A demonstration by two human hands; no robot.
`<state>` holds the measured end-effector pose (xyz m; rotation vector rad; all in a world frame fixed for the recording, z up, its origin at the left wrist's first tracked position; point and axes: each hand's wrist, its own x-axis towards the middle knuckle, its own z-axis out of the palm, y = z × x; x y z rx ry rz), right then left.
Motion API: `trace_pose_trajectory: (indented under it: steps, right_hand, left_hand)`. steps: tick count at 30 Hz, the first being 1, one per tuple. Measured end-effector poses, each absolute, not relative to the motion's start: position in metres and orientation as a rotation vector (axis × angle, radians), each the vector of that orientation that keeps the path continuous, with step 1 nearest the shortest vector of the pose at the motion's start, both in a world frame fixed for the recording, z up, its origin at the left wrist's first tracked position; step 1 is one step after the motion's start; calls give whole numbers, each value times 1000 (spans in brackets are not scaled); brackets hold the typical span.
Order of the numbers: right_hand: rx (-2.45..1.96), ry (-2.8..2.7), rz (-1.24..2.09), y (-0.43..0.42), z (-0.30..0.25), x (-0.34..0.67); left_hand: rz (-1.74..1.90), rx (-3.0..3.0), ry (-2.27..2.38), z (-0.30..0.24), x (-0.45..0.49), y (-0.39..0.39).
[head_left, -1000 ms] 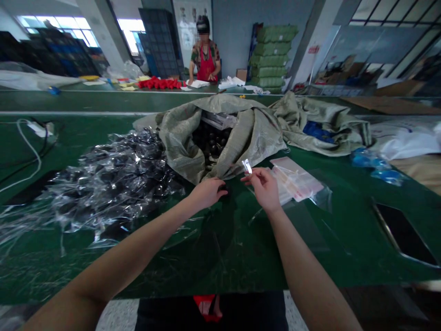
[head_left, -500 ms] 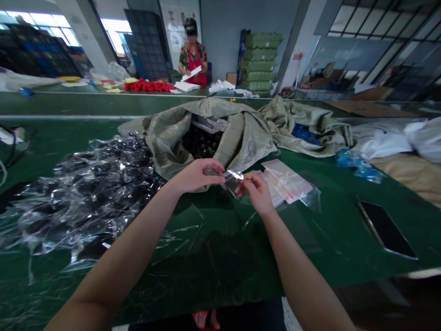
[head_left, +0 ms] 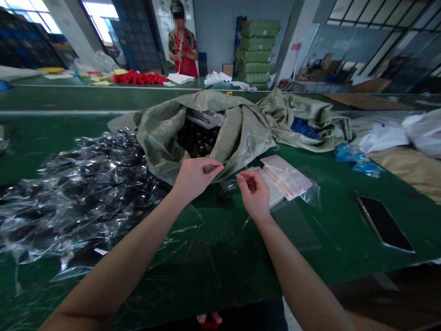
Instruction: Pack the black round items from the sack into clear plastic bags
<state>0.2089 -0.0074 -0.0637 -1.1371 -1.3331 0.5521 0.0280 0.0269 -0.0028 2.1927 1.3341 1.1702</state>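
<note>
Left hand (head_left: 195, 180) and right hand (head_left: 254, 195), pinching, just apart

Green-topped workbenches (head_left: 62, 99) run crosswise (tall windows (head_left: 98, 25) glow far left).

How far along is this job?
Done: a heap of clear plastic bags holding dark items. In hand: the left hand and right hand seem to pinch a thin clear bag, beside a black ball. Remaining: many black balls in the grey-green woven sack, and a stack of clear red-striped bags.
</note>
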Motion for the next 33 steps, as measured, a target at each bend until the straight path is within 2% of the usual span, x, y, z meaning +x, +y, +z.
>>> trace_pose_trajectory:
  steps: [3, 5, 18, 26, 33]
  right_hand:
    - [-1048, -1215, 873, -7, -66, 199]
    - [-1024, -1124, 963, -4, -67, 195]
    - [-1037, -1040, 961, 1, -70, 199]
    - [-960, -972, 1085, 2, -69, 200]
    - [-954, -988, 1159, 2, -74, 200]
  left_hand:
    - [1057, 2232, 1211, -11, 40, 22]
    - [972, 2269, 1167, -14, 44, 20]
    - [957, 2223, 1231, -11, 45, 19]
    - [811, 2695, 1094, -13, 47, 9]
    - [837, 2568, 1291, -15, 45, 15]
